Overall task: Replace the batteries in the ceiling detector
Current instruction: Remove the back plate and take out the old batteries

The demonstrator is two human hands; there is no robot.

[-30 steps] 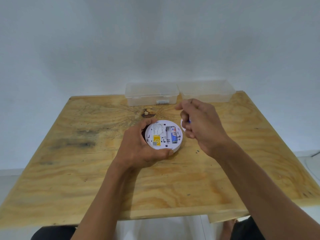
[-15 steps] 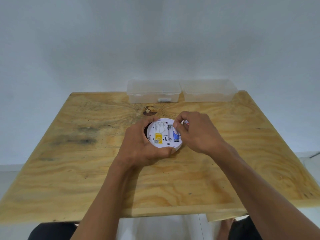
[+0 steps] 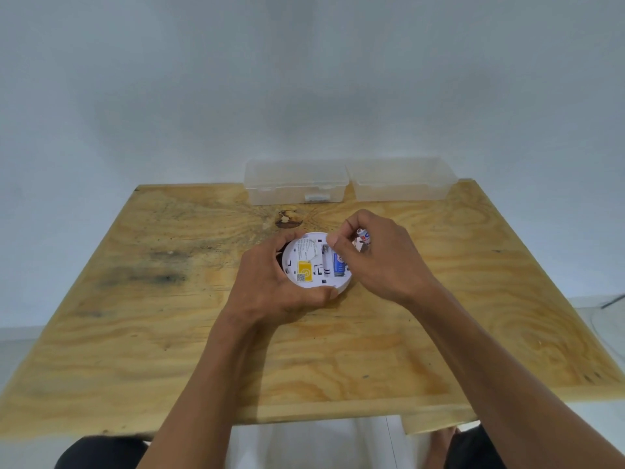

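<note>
The right hand (image 3: 382, 262), held clear of the detector (image 3: 316, 262) a second ago, now rests over its right side, a battery (image 3: 364, 236) in its grip.

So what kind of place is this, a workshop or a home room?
Probably a plain indoor room with a makeshift work table, not a fitted workshop: a bare plywood table, a blank pale wall behind it, and two clear plastic boxes at the back edge.

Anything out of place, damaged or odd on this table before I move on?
Nothing spilled or askew. The table has a dark knot and grey stains: wear, not fresh damage. The detector lies open in the left hand, one battery seated; the right hand holds another battery.
</note>
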